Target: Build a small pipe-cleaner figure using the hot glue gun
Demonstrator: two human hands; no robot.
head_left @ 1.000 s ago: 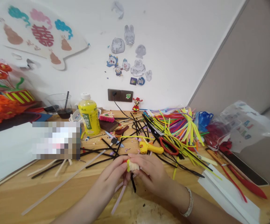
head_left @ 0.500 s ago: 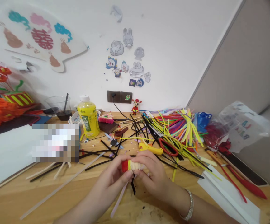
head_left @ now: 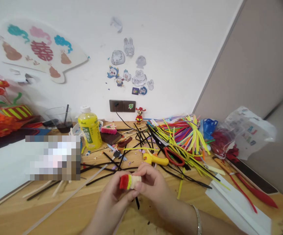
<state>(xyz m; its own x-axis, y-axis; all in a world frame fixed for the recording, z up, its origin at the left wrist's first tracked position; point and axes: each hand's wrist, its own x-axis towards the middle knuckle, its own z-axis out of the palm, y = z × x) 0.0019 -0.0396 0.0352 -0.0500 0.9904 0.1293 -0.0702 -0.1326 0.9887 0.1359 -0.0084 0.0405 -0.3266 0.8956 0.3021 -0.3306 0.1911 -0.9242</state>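
Observation:
Between both hands, above the table, is a small fuzzy pipe-cleaner piece (head_left: 124, 182), banded red, yellow and cream. My left hand (head_left: 110, 200) is closed around its red end. The thumb and fingers of my right hand (head_left: 154, 184) pinch the cream end and cover part of it. A short black pipe cleaner (head_left: 137, 203) shows just under the hands; whether it joins the piece I cannot tell. Beyond my fingers lies a yellow glue gun (head_left: 156, 159), close to red-handled scissors (head_left: 174, 157).
Loose black pipe cleaners (head_left: 96, 180) and a colourful bundle (head_left: 180, 130) spread over the wooden table. A small red-hatted figure (head_left: 139, 116) stands by the wall. A yellow drink bottle (head_left: 91, 130) and a cup (head_left: 61, 120) are back left; white paper (head_left: 236, 207) lies right.
The banded piece has turned, showing more of its red end, and sits slightly further left and lower in view. Both hands keep hold of it. The whole view has shifted a little.

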